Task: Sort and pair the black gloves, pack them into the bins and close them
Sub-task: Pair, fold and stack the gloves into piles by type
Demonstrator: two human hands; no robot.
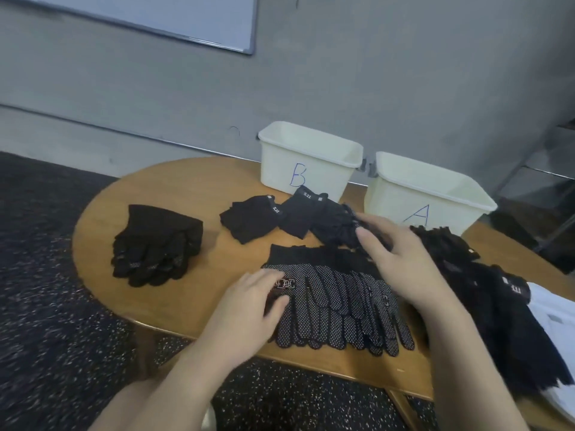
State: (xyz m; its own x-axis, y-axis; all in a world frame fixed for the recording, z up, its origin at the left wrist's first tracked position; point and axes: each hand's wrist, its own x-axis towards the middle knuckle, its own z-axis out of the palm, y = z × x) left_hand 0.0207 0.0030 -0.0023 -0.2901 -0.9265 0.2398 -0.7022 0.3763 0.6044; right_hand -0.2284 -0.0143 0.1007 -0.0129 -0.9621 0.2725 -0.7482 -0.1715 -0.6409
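Observation:
Several black gloves with white grip dots point(339, 309) lie fanned out at the table's front. My left hand point(249, 306) rests flat on their left side with straight fingers. My right hand point(395, 253) reaches over them, fingers extended, touching a heap of black gloves point(336, 228) in the middle. A stack of black gloves point(155, 244) lies at the left. Folded gloves with white labels point(258, 217) sit before bin B point(311, 160). Bin A point(426, 194) stands at the right, open. More black gloves point(485, 290) pile along the right.
The round wooden table point(102, 244) stands against a grey wall. White sheets or lids point(557, 318) lie at the far right under the gloves. A metal rack point(547, 169) stands right of bin A. Dark speckled floor surrounds the table.

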